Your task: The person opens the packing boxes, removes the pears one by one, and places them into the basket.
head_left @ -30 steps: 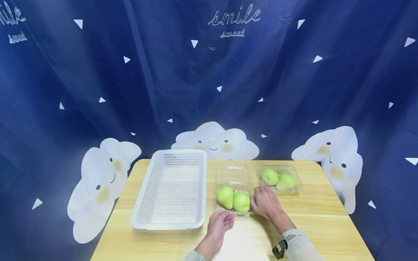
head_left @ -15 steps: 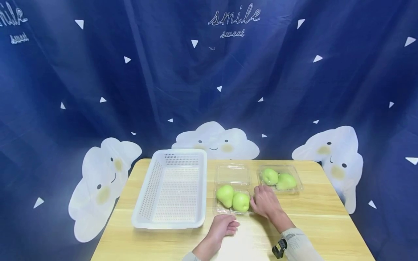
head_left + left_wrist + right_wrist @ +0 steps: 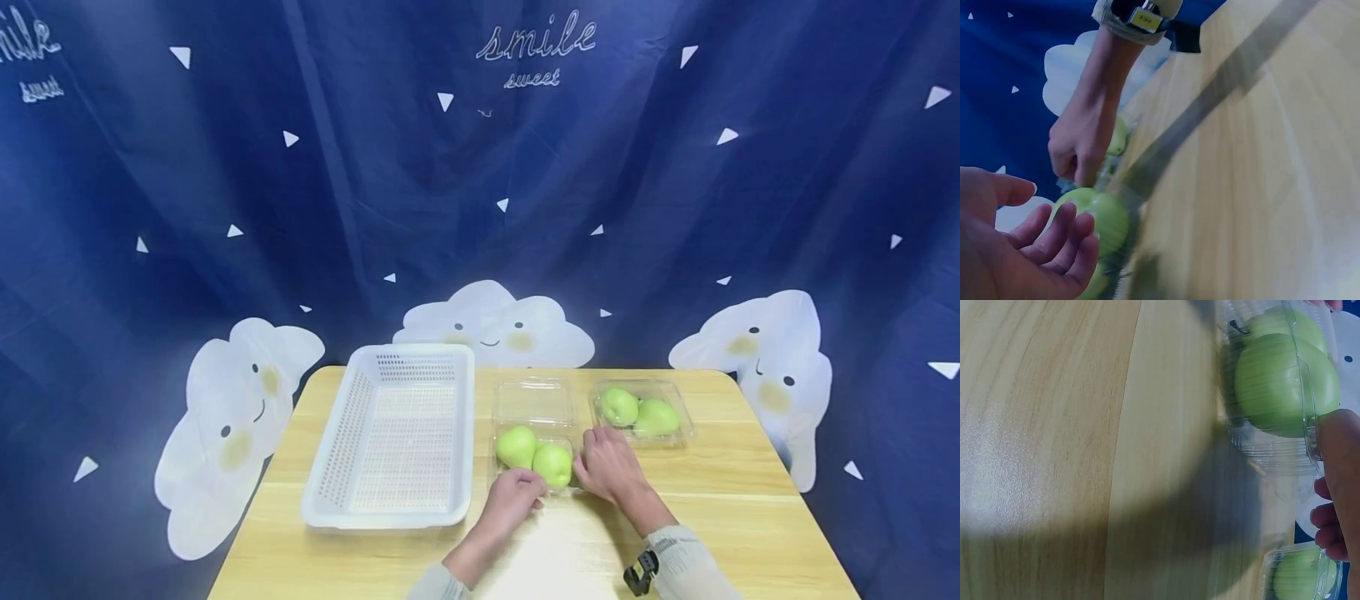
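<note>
Two green pears [image 3: 553, 465] lie in the front half of a clear plastic clamshell container [image 3: 1272, 453], whose lid [image 3: 534, 402] is folded back flat behind them. My right hand [image 3: 611, 462] pinches the container's right rim, its thumb [image 3: 1340, 447] on the edge and its fingers curled beyond it. At the front left of the container hovers my left hand [image 3: 513, 500], partly overlapping the pears. In the left wrist view its fingers [image 3: 1063, 240] are loosely bent, the thumb stands apart, and nothing shows between them; a pear [image 3: 1110, 219] is right behind the fingertips.
A white perforated plastic basket [image 3: 461, 442] stands on the left of the wooden table [image 3: 750, 533]. Behind my right hand is a second clear container [image 3: 678, 392] with two more green pears [image 3: 656, 417]. A dark blue curtain [image 3: 480, 208] hangs behind the table.
My left hand drew back slightly from the container's front edge, then moved forward again to the pears. The left pear looks tilted differently. My right hand stayed at the rim.
</note>
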Action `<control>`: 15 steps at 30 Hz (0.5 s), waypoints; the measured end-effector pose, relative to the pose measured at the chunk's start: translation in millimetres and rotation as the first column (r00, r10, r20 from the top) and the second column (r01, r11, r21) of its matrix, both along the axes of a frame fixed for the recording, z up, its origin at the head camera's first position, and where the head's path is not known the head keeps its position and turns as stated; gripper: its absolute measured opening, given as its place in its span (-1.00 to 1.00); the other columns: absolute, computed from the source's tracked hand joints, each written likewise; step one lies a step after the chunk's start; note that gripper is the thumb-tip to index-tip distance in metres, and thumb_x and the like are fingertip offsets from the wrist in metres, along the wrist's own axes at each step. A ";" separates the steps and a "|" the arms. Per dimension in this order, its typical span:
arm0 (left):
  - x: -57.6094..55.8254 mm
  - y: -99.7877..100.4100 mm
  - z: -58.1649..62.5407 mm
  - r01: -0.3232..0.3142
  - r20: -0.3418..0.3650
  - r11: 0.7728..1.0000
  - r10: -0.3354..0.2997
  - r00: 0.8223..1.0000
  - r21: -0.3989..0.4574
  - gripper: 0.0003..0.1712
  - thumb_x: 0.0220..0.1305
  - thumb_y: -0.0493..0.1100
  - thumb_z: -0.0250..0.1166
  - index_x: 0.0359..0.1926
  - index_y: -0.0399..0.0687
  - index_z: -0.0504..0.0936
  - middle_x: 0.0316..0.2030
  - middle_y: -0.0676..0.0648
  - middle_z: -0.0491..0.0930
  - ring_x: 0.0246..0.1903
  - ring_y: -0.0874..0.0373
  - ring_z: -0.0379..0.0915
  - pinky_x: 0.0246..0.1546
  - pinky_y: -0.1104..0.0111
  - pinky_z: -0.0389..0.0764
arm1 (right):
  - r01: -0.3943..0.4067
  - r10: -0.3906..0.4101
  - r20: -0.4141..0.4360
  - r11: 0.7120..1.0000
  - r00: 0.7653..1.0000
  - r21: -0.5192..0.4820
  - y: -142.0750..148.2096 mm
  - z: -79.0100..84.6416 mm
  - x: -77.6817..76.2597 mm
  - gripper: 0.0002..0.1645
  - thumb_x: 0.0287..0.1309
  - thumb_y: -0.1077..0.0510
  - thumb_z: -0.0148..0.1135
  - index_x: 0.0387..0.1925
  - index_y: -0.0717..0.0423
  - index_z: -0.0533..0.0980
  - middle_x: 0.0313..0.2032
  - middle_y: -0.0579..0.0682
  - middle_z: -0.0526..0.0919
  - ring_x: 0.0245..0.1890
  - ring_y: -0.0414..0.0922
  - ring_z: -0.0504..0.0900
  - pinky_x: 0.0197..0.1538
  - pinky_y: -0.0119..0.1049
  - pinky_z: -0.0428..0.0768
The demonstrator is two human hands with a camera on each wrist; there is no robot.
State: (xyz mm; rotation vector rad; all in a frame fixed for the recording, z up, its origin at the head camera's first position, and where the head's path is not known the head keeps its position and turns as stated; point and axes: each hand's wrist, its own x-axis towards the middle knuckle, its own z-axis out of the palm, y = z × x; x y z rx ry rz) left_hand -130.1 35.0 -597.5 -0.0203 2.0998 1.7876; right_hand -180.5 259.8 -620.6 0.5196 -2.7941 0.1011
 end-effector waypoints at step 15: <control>-42.4 -6.5 32.4 -0.024 -0.370 0.877 -0.178 0.912 -0.480 -0.49 0.27 -0.08 0.36 0.18 -0.25 0.62 0.09 -0.21 0.68 0.06 -0.09 0.61 0.11 0.01 0.72 | 0.006 -0.006 -0.011 1.000 1.000 -0.003 0.8 0.2 0.1 -0.69 0.15 0.07 0.26 -0.53 0.08 0.32 -0.53 0.01 0.38 -0.41 -0.01 0.40 -0.10 -0.08 0.55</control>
